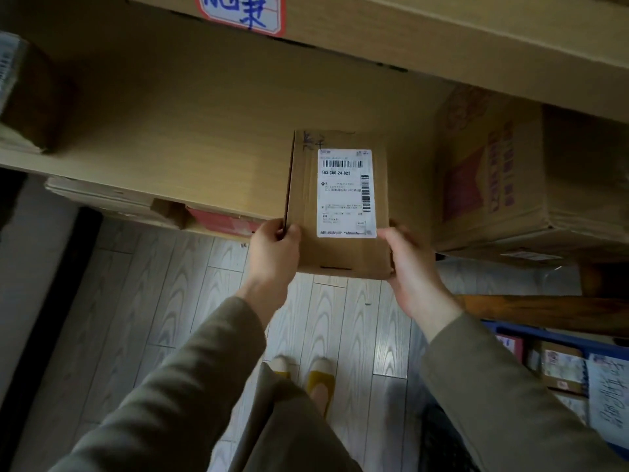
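A small brown cardboard parcel (306, 199) with a white shipping label (345, 192) on top lies partly on the wooden shelf (177, 131), its near end sticking out past the shelf's front edge. My left hand (272, 253) grips its near left corner, thumb on top. At the near right corner my right hand (412, 267) holds the parcel's right side. Pen marks show at the parcel's far left corner.
A large printed carton (531, 185) stands on the shelf right beside the parcel. Another box (30, 97) sits at the far left. Flat parcels (136, 202) lie on the shelf below. A blue crate (561, 369) with parcels is low right. An upper shelf edge (408, 32) carries a handwritten label.
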Demonstrator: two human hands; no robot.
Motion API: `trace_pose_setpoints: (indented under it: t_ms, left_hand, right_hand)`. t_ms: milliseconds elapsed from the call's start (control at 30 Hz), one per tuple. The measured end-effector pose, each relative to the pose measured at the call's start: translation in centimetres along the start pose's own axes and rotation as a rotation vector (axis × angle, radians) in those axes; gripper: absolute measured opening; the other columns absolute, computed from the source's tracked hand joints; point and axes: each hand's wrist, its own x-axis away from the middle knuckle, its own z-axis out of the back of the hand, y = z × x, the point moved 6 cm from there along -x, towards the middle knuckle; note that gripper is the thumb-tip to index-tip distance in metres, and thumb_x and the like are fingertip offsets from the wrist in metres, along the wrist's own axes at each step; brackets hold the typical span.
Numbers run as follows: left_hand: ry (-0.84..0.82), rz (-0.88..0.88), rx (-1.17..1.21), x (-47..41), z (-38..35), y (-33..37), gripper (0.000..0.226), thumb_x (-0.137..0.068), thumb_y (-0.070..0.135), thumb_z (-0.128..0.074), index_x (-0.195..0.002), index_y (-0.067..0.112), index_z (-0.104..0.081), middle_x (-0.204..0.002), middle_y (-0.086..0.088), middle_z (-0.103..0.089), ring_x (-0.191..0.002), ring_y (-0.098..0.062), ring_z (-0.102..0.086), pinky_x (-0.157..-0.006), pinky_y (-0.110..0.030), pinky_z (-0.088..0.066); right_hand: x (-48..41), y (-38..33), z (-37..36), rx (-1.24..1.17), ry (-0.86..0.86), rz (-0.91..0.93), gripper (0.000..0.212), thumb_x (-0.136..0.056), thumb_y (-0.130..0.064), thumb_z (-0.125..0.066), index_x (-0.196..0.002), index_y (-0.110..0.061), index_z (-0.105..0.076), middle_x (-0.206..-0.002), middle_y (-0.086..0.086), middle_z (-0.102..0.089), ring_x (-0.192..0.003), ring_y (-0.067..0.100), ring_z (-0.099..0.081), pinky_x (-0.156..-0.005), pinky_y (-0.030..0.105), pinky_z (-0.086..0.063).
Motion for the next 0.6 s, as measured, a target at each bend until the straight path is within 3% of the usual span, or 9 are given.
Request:
trace_pose_setpoints:
  t_ms: [100,200,333,433,600]
  left_hand:
    - [0.079,0.01,-0.02,-2.4,0.5,1.0,0.032,-0.095,0.012,-0.049,-0.127,0.007,-0.049,-0.109,-0.005,-0.056,-0.096,-0.017,-0.052,-0.07,-0.021,-0.044]
    - [0.157,-0.082,-0.162,-5.7,1.8,2.6,0.032,-0.096,0.014,-0.046,-0.127,0.006,-0.049,-0.112,-0.005,-0.056,-0.099,-0.018,-0.054,-0.08,-0.023,-0.043]
    - [0.187,-0.206,-0.49,-10.2,4.0,4.1,0.032,-0.097,0.018,-0.043,-0.127,0.011,-0.054,-0.109,-0.004,-0.059,-0.094,-0.022,-0.058,-0.075,-0.027,-0.046]
    - [0.202,-0.192,-0.63,-12.3,5.2,3.7,0.032,-0.095,0.018,-0.044,-0.123,0.011,-0.057,-0.117,-0.014,-0.062,-0.105,-0.033,-0.058,-0.084,-0.034,-0.047]
    - [0.171,-0.2,-0.727,-12.7,5.6,3.4,0.029,-0.096,0.015,-0.044,-0.122,0.006,-0.055,-0.117,-0.019,-0.06,-0.106,-0.035,-0.056,-0.086,-0.04,-0.047]
  right_hand:
    - [-0.6,-0.4,-0.8,0.123,-0.022,0.051,0.037,-0.092,-0.018,-0.056,-0.128,-0.023,-0.052,-0.132,0.002,-0.051,-0.115,0.017,-0.051,-0.097,0.034,-0.046]
    - [-2.3,-1.9,-4.0,0.28,-0.064,0.177,0.043,-0.094,-0.013,-0.051,-0.137,-0.019,-0.045,-0.139,0.002,-0.047,-0.122,0.017,-0.049,-0.102,0.03,-0.042]
    - [-4.4,-3.1,-9.3,0.353,-0.085,0.283,0.041,-0.096,-0.01,-0.046,-0.137,-0.015,-0.045,-0.138,0.002,-0.049,-0.118,0.014,-0.049,-0.089,0.018,-0.038]
    - [-5.9,-2.4,-11.4,0.371,-0.061,0.273,0.043,-0.096,-0.009,-0.044,-0.138,-0.019,-0.044,-0.141,0.002,-0.046,-0.125,0.021,-0.048,-0.09,0.021,-0.04]
    - [-7.0,-0.9,-11.9,0.373,-0.071,0.237,0.041,-0.098,-0.009,-0.042,-0.138,-0.015,-0.042,-0.137,0.006,-0.05,-0.124,0.024,-0.049,-0.086,0.02,-0.037]
